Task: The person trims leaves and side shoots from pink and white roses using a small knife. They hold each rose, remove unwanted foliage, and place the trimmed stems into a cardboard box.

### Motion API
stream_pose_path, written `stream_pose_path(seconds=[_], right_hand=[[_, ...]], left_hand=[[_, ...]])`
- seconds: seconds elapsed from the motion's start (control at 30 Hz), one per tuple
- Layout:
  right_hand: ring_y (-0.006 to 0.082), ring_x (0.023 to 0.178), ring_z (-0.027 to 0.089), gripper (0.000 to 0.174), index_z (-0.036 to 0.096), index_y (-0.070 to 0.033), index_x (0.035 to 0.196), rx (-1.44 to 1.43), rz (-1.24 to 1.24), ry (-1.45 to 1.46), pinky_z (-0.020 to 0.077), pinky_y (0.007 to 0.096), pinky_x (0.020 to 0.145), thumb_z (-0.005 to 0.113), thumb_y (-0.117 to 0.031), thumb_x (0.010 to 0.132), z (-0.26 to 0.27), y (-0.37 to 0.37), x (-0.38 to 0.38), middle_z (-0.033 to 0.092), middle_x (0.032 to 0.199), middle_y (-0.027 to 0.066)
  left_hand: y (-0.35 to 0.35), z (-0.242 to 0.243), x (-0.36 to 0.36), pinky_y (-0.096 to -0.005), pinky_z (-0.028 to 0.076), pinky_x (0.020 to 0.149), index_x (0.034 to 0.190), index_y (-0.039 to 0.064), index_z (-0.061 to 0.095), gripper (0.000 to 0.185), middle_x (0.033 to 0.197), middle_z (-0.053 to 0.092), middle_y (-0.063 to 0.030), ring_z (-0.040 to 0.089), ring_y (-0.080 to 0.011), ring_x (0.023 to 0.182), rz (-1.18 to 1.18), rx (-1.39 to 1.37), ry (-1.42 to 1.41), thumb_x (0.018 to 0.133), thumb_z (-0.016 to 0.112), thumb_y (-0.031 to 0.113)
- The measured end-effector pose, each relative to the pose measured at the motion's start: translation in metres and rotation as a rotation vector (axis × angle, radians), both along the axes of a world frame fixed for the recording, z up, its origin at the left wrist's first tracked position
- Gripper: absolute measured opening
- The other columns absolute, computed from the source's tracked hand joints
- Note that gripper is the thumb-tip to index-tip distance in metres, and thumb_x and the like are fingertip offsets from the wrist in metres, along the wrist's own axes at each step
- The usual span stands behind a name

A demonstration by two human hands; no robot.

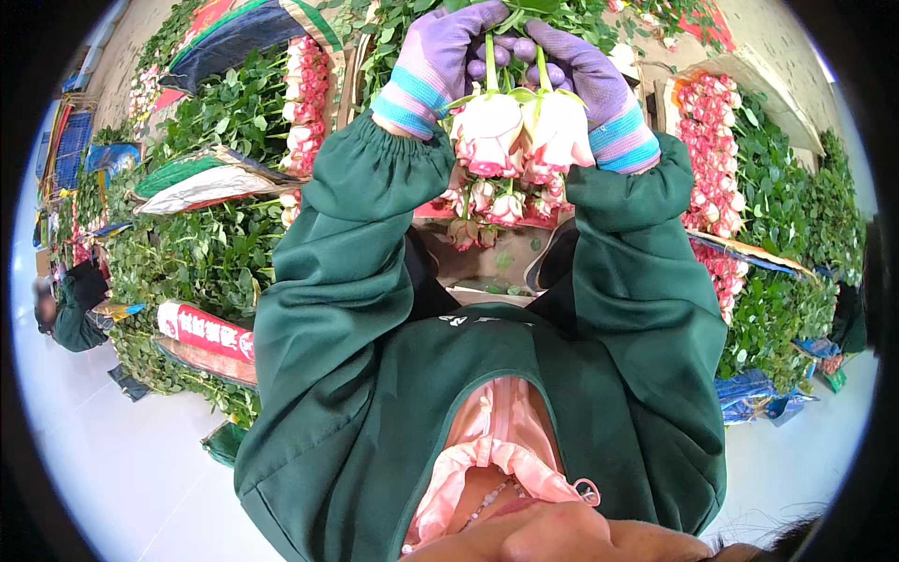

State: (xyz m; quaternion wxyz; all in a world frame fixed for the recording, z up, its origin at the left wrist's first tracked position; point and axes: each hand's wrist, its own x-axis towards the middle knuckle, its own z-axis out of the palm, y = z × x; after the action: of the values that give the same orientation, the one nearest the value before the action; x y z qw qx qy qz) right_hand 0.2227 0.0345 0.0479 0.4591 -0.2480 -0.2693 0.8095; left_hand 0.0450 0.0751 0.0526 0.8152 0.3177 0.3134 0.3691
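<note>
Both my hands wear purple gloves with blue-striped cuffs. At the top middle, my left hand (449,56) has its fingers curled around the green stem of a white-and-pink rose (491,123). Beside it, my right hand (590,70) is closed on the stem of a second such rose (560,130). Both blooms hang head down, side by side and touching. Beneath them, smaller pink-and-white roses (506,208) lie in a cluster. The leafy upper ends of the stems pass behind my fingers and are partly hidden.
Stacked pink roses (306,105) with leafy stems lie on the left, and more rose bundles (709,140) on the right, separated by woven sheets (211,179). A co-worker in green (77,316) is at the far left. My shoes flank the floor (484,260) below the roses.
</note>
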Motion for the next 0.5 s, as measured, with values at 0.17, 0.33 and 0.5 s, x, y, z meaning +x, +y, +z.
stream_pose_path(seconds=[0.17,0.33,0.5], right_hand=[[0.0047,0.050,0.051,0.018,0.059,-0.006,0.095,0.031,-0.340,-0.226,0.0395,0.0187,0.042,0.060,-0.024,0.093,0.006,-0.006,0.001,0.065,0.072,0.0003],[0.0061,0.050,0.051,0.016,0.059,-0.006,0.104,0.185,-0.508,-0.431,0.0395,0.0173,0.045,0.058,-0.017,0.092,0.028,-0.006,0.028,0.065,0.074,0.0029],[0.0082,0.071,0.057,0.018,0.059,-0.005,0.103,0.446,-0.573,-1.012,0.0459,0.0195,0.060,0.060,-0.018,0.090,0.003,-0.010,0.140,0.065,0.093,0.0090]], left_hand=[[0.000,-0.002,0.001,-0.0171,0.034,0.035,0.108,0.001,0.061,0.026,0.071,0.066,-0.0116,0.052,-0.0082,0.045,0.129,0.205,0.251,0.091,0.060,0.022],[0.006,-0.023,0.010,-0.0177,0.036,0.036,0.099,-0.001,0.060,0.022,0.077,0.066,-0.0171,0.057,-0.0111,0.051,0.158,0.205,0.336,0.088,0.064,0.018],[0.007,-0.056,0.040,-0.0192,0.038,0.037,0.104,0.004,0.059,0.022,0.074,0.066,-0.0077,0.058,-0.0095,0.049,0.206,0.271,0.590,0.087,0.064,0.017]])
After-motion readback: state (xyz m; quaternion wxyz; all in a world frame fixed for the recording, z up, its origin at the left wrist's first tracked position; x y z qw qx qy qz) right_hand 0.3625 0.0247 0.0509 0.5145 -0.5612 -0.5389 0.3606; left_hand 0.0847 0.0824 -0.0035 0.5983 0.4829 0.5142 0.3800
